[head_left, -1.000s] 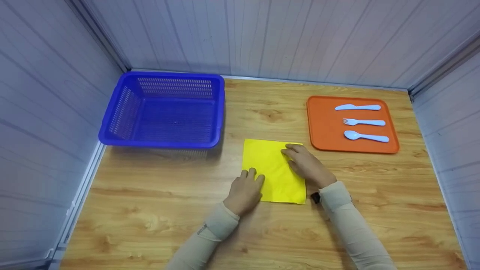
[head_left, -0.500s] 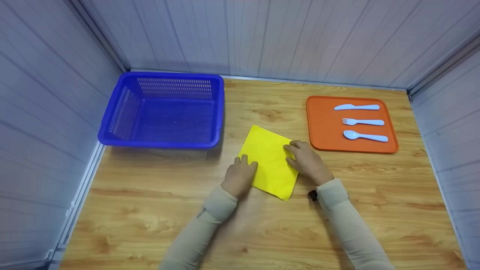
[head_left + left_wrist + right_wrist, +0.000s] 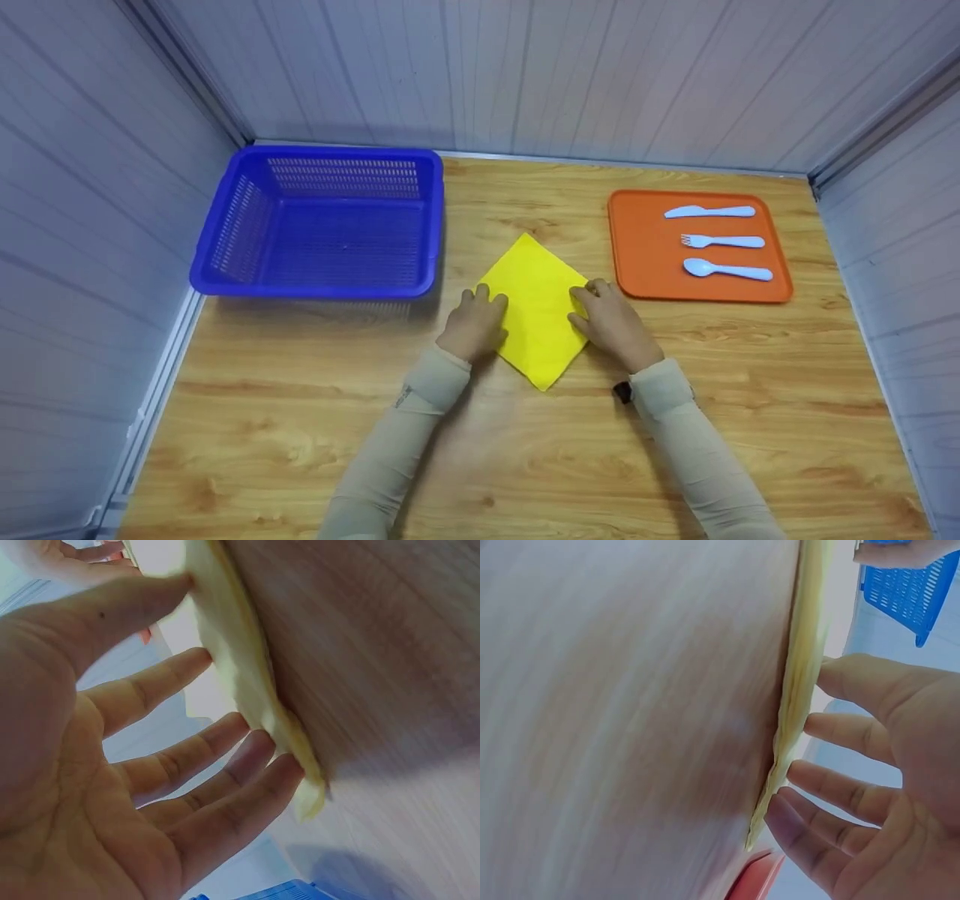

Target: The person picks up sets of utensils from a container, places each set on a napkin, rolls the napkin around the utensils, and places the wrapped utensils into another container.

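Observation:
A folded yellow cloth (image 3: 536, 307) lies flat on the wooden table, turned like a diamond with one corner toward me. My left hand (image 3: 474, 324) touches its left side, the fingertips (image 3: 238, 720) spread along the top near the edge. On the opposite side rests my right hand (image 3: 615, 324), its fingertips (image 3: 795, 769) pressing near the right corner. In both wrist views the fingers are extended, and the cloth (image 3: 799, 690) shows several thin layers at its edge.
A blue plastic basket (image 3: 315, 289) stands at the back left against the wall. At the back right lies an orange tray (image 3: 637, 247) bearing a white knife (image 3: 709, 212), a fork (image 3: 721, 241) and a spoon (image 3: 727, 270). Panelled walls (image 3: 517, 82) close the table's back and sides.
The yellow cloth has turned clockwise from square-on to a diamond and shifted slightly away from me. My left hand has moved forward with it; my right hand has stayed nearly in place.

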`<state>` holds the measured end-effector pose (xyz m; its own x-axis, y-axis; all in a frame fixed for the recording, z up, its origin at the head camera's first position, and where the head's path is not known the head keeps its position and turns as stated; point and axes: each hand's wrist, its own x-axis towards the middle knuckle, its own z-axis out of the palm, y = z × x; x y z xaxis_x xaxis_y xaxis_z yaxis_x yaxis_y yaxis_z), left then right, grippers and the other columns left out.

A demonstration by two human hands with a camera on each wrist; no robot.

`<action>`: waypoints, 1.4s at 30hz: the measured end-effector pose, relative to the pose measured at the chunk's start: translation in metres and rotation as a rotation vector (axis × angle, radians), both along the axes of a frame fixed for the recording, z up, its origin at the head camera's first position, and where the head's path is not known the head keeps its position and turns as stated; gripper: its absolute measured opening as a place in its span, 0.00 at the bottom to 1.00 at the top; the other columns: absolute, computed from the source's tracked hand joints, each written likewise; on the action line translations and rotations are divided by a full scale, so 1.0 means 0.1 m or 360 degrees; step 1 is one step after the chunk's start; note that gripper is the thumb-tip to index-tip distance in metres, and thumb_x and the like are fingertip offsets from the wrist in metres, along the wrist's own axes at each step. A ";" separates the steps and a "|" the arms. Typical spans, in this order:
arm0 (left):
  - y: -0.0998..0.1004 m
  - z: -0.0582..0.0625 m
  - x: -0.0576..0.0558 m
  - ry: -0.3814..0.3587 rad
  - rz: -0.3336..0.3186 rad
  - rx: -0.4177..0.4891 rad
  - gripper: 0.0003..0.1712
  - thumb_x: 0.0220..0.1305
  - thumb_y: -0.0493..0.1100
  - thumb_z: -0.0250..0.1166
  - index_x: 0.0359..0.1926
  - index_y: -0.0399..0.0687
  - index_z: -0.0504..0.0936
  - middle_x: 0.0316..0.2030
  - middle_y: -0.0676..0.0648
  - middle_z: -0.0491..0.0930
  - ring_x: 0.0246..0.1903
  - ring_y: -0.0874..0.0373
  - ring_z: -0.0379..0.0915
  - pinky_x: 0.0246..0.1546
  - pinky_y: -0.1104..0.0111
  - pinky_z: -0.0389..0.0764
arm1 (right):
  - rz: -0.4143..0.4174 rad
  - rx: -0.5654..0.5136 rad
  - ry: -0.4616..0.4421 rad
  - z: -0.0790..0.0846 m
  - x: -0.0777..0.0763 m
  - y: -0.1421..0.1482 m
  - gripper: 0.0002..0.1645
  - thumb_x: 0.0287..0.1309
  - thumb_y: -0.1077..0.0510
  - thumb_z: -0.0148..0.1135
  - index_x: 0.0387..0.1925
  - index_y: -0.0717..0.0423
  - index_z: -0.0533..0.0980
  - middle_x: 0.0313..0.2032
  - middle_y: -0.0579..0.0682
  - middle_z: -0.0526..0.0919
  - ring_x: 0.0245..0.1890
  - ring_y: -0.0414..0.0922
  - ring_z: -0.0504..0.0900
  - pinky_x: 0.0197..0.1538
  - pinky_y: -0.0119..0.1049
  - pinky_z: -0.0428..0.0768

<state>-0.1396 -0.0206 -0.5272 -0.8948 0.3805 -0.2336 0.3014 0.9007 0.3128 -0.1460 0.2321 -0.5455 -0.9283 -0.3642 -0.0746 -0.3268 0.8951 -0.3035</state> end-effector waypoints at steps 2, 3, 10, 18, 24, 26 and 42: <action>-0.01 0.00 -0.03 -0.0024 -0.0009 -0.0004 0.21 0.63 0.43 0.68 0.55 0.42 0.76 0.53 0.37 0.70 0.49 0.40 0.68 0.37 0.56 0.82 | -0.0014 0.0008 -0.0004 0.01 0.01 0.00 0.27 0.68 0.52 0.63 0.62 0.63 0.74 0.55 0.65 0.73 0.54 0.61 0.71 0.56 0.54 0.75; -0.01 0.00 -0.05 -0.0030 -0.0016 -0.0007 0.22 0.63 0.43 0.68 0.56 0.43 0.76 0.54 0.37 0.70 0.50 0.40 0.68 0.38 0.55 0.82 | -0.0023 0.0009 -0.0011 0.01 0.02 -0.01 0.28 0.68 0.52 0.63 0.62 0.63 0.74 0.55 0.65 0.73 0.54 0.61 0.71 0.56 0.54 0.75; -0.06 -0.01 -0.14 -0.0032 -0.0050 0.0031 0.26 0.59 0.40 0.69 0.59 0.46 0.77 0.59 0.36 0.69 0.54 0.39 0.67 0.41 0.54 0.83 | -0.0037 0.0033 -0.0005 0.01 0.07 -0.02 0.27 0.68 0.51 0.63 0.61 0.64 0.73 0.54 0.66 0.71 0.53 0.61 0.70 0.55 0.53 0.75; -0.09 -0.03 -0.17 -0.0071 -0.0045 0.0053 0.27 0.60 0.40 0.68 0.61 0.47 0.77 0.62 0.37 0.68 0.57 0.38 0.65 0.46 0.51 0.81 | -0.0015 0.0048 0.0052 0.00 0.08 -0.04 0.27 0.67 0.52 0.64 0.60 0.66 0.73 0.52 0.67 0.70 0.52 0.61 0.70 0.54 0.52 0.75; -0.08 -0.05 -0.16 -0.0058 -0.0047 0.0004 0.27 0.63 0.43 0.66 0.63 0.48 0.76 0.64 0.38 0.67 0.59 0.40 0.64 0.48 0.50 0.80 | -0.0001 0.0082 0.0072 -0.01 0.09 -0.04 0.26 0.68 0.52 0.63 0.59 0.66 0.74 0.53 0.68 0.71 0.52 0.61 0.70 0.55 0.53 0.75; -0.08 -0.06 -0.15 -0.0042 -0.0054 -0.0012 0.27 0.64 0.44 0.66 0.64 0.48 0.75 0.64 0.38 0.67 0.59 0.40 0.65 0.48 0.50 0.80 | 0.0008 0.0095 0.0083 0.00 0.09 -0.04 0.26 0.68 0.52 0.63 0.59 0.66 0.74 0.53 0.68 0.71 0.52 0.61 0.71 0.55 0.53 0.76; -0.10 -0.05 -0.09 0.0123 -0.0114 -0.0006 0.16 0.65 0.41 0.64 0.53 0.44 0.79 0.55 0.38 0.72 0.50 0.41 0.70 0.39 0.53 0.81 | 0.0007 0.0170 0.0095 0.00 0.08 -0.07 0.24 0.67 0.52 0.63 0.56 0.64 0.75 0.52 0.66 0.72 0.50 0.61 0.72 0.53 0.52 0.77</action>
<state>-0.1486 -0.0304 -0.5327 -0.8809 0.4431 -0.1662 0.3880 0.8773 0.2825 -0.1381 0.2255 -0.5459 -0.9306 -0.3613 -0.0580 -0.3454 0.9197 -0.1864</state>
